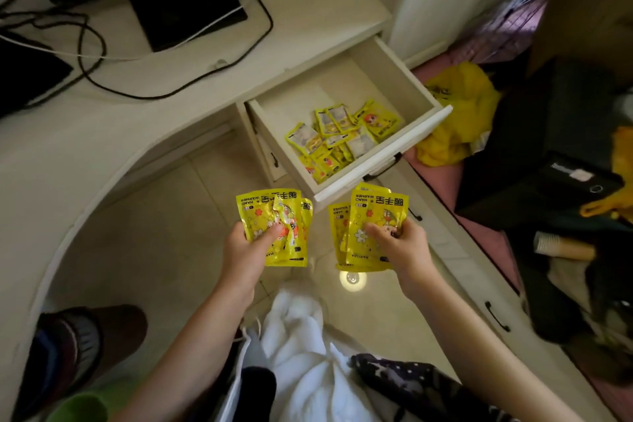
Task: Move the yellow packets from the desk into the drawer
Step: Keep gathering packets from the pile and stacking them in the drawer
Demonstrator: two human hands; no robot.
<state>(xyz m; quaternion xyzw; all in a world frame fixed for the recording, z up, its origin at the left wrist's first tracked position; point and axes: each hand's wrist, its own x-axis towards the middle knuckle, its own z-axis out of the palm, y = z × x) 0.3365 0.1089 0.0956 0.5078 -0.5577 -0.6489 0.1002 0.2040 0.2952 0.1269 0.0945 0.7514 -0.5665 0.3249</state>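
My left hand (245,250) grips a small fan of yellow hand-warmer packets (263,207), thumb pressed on the front one. My right hand (399,247) grips a second bunch of the same yellow packets (371,209). Both bunches hover over the floor, just in front of the open white drawer (346,178). Inside the drawer lies a loose pile of several yellow packets (342,134), toward its front right. The curved white desk (102,134) stretches to the left and behind; no yellow packets show on it.
On the desk sit a black monitor base (185,7), dark devices and tangled cables (89,55). A yellow plastic bag (459,113) lies right of the drawer beside dark clutter. White cloth (301,346) lies below my arms. A slippered foot (75,349) is at lower left.
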